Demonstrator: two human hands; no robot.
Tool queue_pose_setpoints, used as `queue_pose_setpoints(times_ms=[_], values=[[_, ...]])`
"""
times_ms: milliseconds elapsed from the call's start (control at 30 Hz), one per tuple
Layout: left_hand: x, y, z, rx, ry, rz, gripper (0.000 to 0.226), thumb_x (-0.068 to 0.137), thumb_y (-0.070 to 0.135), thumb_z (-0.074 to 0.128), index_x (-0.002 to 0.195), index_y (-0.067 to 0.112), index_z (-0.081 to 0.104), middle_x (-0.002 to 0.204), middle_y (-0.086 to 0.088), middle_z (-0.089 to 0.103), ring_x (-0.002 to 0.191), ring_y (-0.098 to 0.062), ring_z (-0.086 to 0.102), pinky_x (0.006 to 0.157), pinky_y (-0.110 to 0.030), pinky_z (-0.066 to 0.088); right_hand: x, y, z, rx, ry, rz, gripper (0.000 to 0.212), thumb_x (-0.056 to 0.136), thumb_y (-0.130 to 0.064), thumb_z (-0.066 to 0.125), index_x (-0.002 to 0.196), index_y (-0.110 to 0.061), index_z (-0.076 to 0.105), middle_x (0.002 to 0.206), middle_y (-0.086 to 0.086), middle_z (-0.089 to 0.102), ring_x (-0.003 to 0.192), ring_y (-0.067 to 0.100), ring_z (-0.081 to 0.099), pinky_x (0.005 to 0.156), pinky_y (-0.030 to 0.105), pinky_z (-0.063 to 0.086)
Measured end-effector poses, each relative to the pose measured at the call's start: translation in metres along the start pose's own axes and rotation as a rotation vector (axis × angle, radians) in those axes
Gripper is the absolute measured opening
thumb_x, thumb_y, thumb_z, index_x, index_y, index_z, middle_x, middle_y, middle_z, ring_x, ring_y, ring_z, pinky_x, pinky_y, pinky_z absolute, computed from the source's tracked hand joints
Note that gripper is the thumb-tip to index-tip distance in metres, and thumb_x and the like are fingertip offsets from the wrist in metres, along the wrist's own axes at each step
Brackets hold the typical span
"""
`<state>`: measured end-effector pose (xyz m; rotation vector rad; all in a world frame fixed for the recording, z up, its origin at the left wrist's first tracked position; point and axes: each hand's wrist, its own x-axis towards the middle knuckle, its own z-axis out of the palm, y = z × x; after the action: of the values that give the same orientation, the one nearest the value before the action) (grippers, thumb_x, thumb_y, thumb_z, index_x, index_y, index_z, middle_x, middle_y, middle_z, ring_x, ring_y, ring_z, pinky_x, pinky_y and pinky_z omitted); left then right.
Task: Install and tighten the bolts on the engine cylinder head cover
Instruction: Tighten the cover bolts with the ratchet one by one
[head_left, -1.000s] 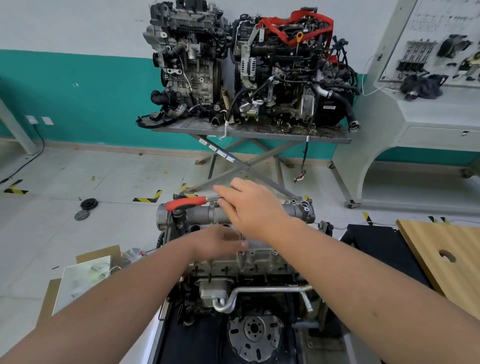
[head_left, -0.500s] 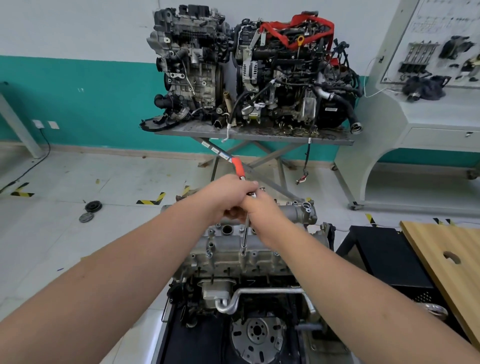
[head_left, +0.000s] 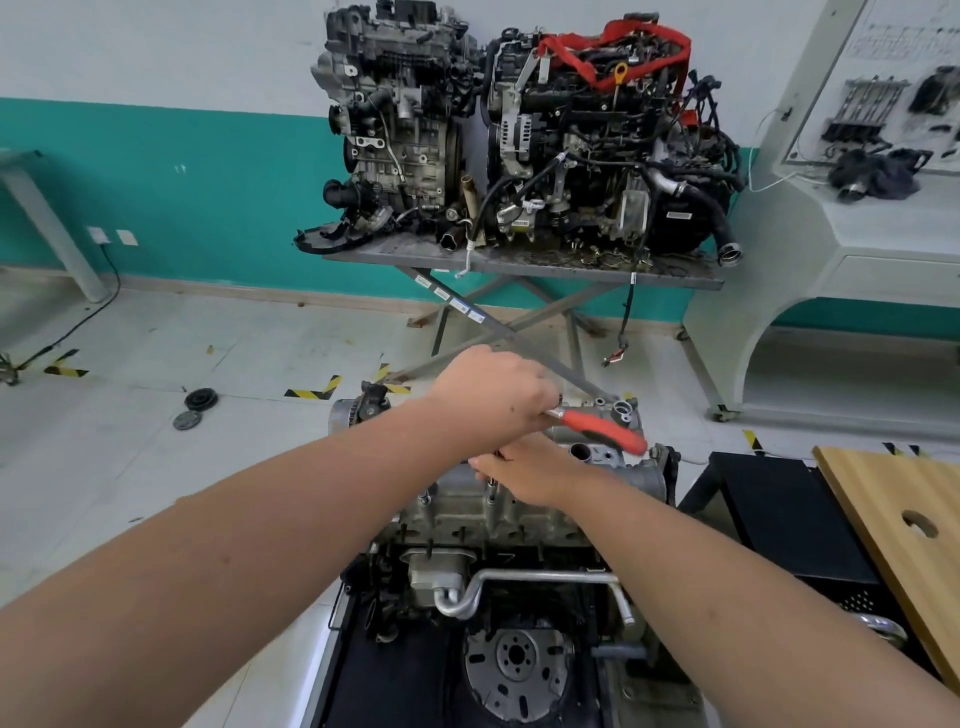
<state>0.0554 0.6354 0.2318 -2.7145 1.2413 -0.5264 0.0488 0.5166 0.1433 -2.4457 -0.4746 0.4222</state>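
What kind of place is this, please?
Probably an automotive training workshop: two engines stand on a metal table, another engine is being worked on, and a parts display board is mounted at right.

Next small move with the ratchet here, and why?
Probably swing the ratchet handle back toward the left for another stroke: the left hand grips its metal end, the red end points right, and the right hand steadies the extension over the cylinder head cover.

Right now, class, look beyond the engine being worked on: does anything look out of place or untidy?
Yes. Two round parts lie loose on the floor at left, away from any bench. A cable dangles below the metal table holding two engines, whose top is littered with small loose parts.
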Motion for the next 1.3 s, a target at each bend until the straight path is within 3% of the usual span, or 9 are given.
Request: queue_pose_setpoints(times_ms=[133, 233, 300, 400, 500, 733, 933, 1067, 1300], values=[[-0.018, 0.003, 0.023, -0.108, 0.508, -0.007, 0.042, 0.085, 0.047, 0.059, 0.061, 0.012, 0.06, 0.071, -0.003, 0.059, 0.064, -0.025, 0.055, 0.052, -0.033, 0.043, 0.002, 0.0, 0.009, -0.09, 0.023, -0.007, 0.017, 0.094, -0.023, 0.05, 0.086, -0.018, 0.064, 0.089, -0.002, 0.067, 0.085, 0.015, 0.063, 0.081, 0.043, 0.053], [-0.021, 0.015, 0.036, -0.179, 0.606, -0.212, 0.053, 0.086, 0.055, 0.053, 0.065, 0.007, 0.061, 0.083, -0.008, 0.063, 0.073, -0.029, 0.057, 0.059, -0.038, 0.046, 0.005, 0.003, 0.017, -0.193, 0.053, -0.038, 0.022, 0.1, -0.019, 0.045, 0.109, -0.014, 0.064, 0.115, 0.006, 0.066, 0.099, 0.016, 0.064, 0.093, 0.039, 0.051], [-0.026, 0.023, 0.04, -0.477, 0.596, -0.357, 0.05, 0.087, 0.053, 0.052, 0.077, 0.005, 0.065, 0.096, -0.009, 0.061, 0.085, -0.028, 0.057, 0.071, -0.04, 0.049, 0.002, 0.001, 0.016, -0.012, 0.033, -0.004, 0.031, 0.106, -0.013, 0.037, 0.131, -0.006, 0.054, 0.127, 0.001, 0.053, 0.101, -0.005, 0.063, 0.093, 0.017, 0.047], [-0.03, 0.044, 0.041, -1.137, 0.581, -0.594, 0.032, 0.09, 0.054, 0.043, 0.104, 0.034, 0.062, 0.105, 0.008, 0.061, 0.093, -0.005, 0.059, 0.083, -0.027, 0.048, 0.005, 0.004, 0.016, -0.017, 0.021, 0.101, 0.026, 0.101, -0.009, 0.048, 0.123, -0.001, 0.06, 0.12, 0.017, 0.065, 0.108, 0.028, 0.066, 0.092, 0.037, 0.052], [-0.023, 0.056, 0.035, -1.535, 0.661, -0.833, 0.028, 0.095, 0.051, 0.038, 0.105, 0.043, 0.062, 0.089, 0.001, 0.072, 0.075, -0.013, 0.066, 0.07, -0.029, 0.051, 0.004, 0.007, 0.018, -0.133, -0.047, 0.084, 0.027, 0.099, -0.014, 0.044, 0.103, -0.005, 0.069, 0.099, 0.011, 0.073, 0.093, 0.027, 0.067, 0.082, 0.038, 0.052], [-0.03, 0.034, 0.033, -1.968, 0.46, -0.874, 0.04, 0.107, 0.044, 0.033, 0.113, 0.017, 0.061, 0.083, -0.004, 0.071, 0.074, -0.018, 0.063, 0.081, -0.037, 0.045, 0.001, 0.002, 0.008, -0.175, -0.075, 0.08, 0.036, 0.099, -0.035, 0.047, 0.071, -0.017, 0.058, 0.072, 0.001, 0.065, 0.073, 0.021, 0.062, 0.071, 0.037, 0.05], [-0.043, 0.028, 0.015, -2.042, 0.277, -0.846, 0.045, 0.106, 0.038, 0.037, 0.087, 0.018, 0.073, 0.084, -0.007, 0.072, 0.095, -0.023, 0.069, 0.101, -0.04, 0.047, 0.004, -0.004, -0.012, -0.303, -0.301, 0.067, 0.038, 0.101, -0.046, 0.049, 0.097, -0.015, 0.071, 0.088, 0.001, 0.072, 0.08, 0.019, 0.066, 0.071, 0.033, 0.048], [-0.04, 0.013, 0.002, -1.896, 0.041, -0.917, 0.033, 0.106, 0.037, 0.038, 0.094, 0.015, 0.059, 0.093, -0.011, 0.075, 0.108, -0.029, 0.069, 0.104, -0.044, 0.047, -0.001, -0.01, -0.024, -0.32, -0.339, -0.019, 0.035, 0.101, -0.042, 0.051, 0.107, -0.016, 0.074, 0.105, 0.005, 0.073, 0.099, 0.023, 0.066, 0.093, 0.038, 0.051], [-0.038, -0.005, 0.002, -1.805, -0.134, -0.91, 0.032, 0.108, 0.036, 0.035, 0.112, 0.012, 0.055, 0.104, -0.013, 0.074, 0.103, -0.023, 0.07, 0.089, -0.037, 0.05, -0.001, -0.01, -0.025, -0.395, -0.336, -0.074, 0.036, 0.102, -0.042, 0.049, 0.106, -0.017, 0.074, 0.1, 0.004, 0.07, 0.103, 0.025, 0.064, 0.096, 0.04, 0.049]])
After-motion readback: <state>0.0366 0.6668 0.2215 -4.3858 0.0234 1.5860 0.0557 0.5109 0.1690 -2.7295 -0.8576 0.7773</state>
